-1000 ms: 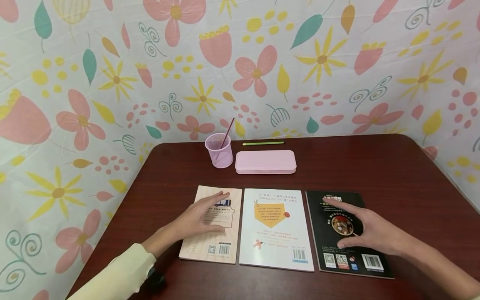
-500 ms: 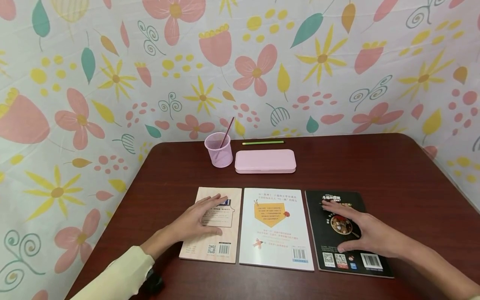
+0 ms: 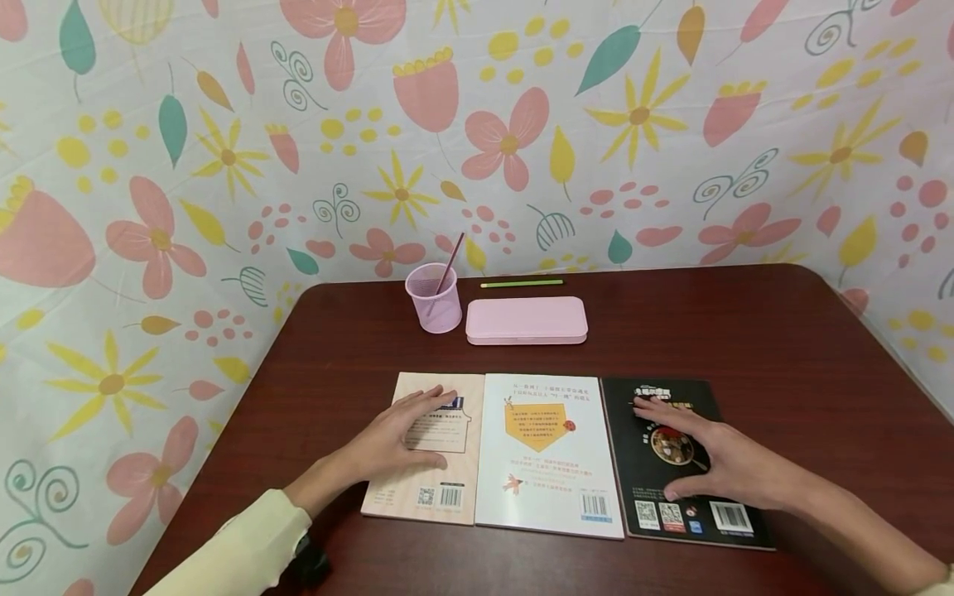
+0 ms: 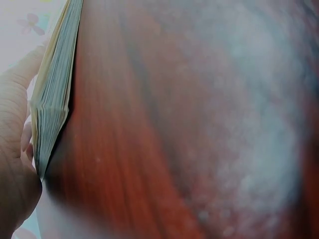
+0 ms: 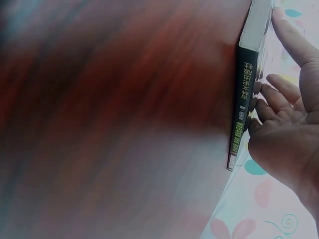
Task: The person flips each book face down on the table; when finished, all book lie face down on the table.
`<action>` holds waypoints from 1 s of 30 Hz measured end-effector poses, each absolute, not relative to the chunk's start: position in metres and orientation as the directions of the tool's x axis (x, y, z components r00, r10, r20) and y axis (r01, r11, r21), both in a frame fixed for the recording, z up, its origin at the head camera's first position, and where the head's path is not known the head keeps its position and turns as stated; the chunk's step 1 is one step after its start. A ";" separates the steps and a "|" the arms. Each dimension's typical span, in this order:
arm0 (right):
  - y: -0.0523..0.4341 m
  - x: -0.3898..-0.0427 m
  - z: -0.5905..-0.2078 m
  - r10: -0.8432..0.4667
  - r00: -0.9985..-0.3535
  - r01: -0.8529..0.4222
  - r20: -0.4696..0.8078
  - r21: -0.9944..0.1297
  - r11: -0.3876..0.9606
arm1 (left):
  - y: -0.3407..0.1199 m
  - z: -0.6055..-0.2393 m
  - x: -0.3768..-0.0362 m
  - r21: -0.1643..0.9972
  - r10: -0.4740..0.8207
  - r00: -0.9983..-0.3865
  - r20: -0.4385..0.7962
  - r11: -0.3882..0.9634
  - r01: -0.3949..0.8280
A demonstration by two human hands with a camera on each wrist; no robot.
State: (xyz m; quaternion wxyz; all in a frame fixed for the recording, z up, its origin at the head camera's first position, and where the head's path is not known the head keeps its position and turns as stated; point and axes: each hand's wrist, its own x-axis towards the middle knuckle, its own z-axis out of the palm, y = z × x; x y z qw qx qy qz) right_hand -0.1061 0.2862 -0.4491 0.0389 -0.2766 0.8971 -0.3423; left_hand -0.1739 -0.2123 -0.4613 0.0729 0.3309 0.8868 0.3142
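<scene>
Left hand [image 3: 406,434] lies flat on the tan book [image 3: 447,472], right hand [image 3: 719,463] on the black book [image 3: 656,513] (neither grip closed).

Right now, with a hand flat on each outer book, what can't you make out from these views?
- Head view: small print on the tan book, white book and black book is too small to read; the left hand and right hand hide part of the outer covers.
- Pink case: closed, contents hidden.
- Wrist views: table blurred, books edge-on only.
</scene>
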 end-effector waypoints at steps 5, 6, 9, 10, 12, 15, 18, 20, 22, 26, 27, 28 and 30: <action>0.284 -0.107 -0.449 -0.523 -0.844 -0.466 0.118 -0.642 0.609 | -0.211 -0.461 -0.173 0.606 0.621 -0.780 0.078 0.592 0.532; 0.283 -0.107 -0.449 -0.523 -0.844 -0.466 0.118 -0.642 0.609 | -0.211 -0.461 -0.173 0.606 0.618 -0.782 0.077 0.594 0.529; 0.283 -0.107 -0.450 -0.519 -0.847 -0.461 0.112 -0.640 0.614 | -0.210 -0.462 -0.172 0.606 0.612 -0.787 0.073 0.600 0.523; 0.283 -0.107 -0.450 -0.516 -0.850 -0.457 0.110 -0.641 0.617 | -0.210 -0.462 -0.173 0.604 0.611 -0.788 0.074 0.601 0.523; 0.283 -0.106 -0.450 -0.508 -0.855 -0.448 0.105 -0.643 0.621 | -0.210 -0.462 -0.173 0.602 0.608 -0.791 0.073 0.605 0.521; 0.283 -0.107 -0.449 -0.508 -0.855 -0.448 0.104 -0.643 0.621 | -0.209 -0.463 -0.173 0.600 0.606 -0.791 0.079 0.605 0.524; 0.283 -0.107 -0.449 -0.511 -0.853 -0.453 0.107 -0.640 0.621 | -0.209 -0.462 -0.173 0.602 0.606 -0.791 0.082 0.602 0.524; 0.282 -0.108 -0.449 -0.512 -0.852 -0.455 0.110 -0.637 0.622 | -0.209 -0.462 -0.173 0.605 0.606 -0.790 0.086 0.599 0.525; 0.282 -0.108 -0.450 -0.516 -0.849 -0.460 0.111 -0.636 0.620 | -0.209 -0.462 -0.173 0.605 0.606 -0.791 0.086 0.599 0.525; 0.282 -0.108 -0.450 -0.518 -0.848 -0.459 0.108 -0.638 0.618 | -0.210 -0.462 -0.172 0.604 0.602 -0.795 0.079 0.605 0.518; 0.282 -0.108 -0.450 -0.519 -0.848 -0.458 0.106 -0.639 0.618 | -0.210 -0.462 -0.172 0.603 0.601 -0.796 0.076 0.608 0.516; 0.281 -0.108 -0.449 -0.517 -0.850 -0.453 0.101 -0.641 0.619 | -0.210 -0.462 -0.172 0.603 0.600 -0.797 0.073 0.610 0.514; 0.282 -0.108 -0.449 -0.514 -0.853 -0.442 0.092 -0.650 0.618 | -0.210 -0.462 -0.172 0.600 0.599 -0.798 0.069 0.614 0.513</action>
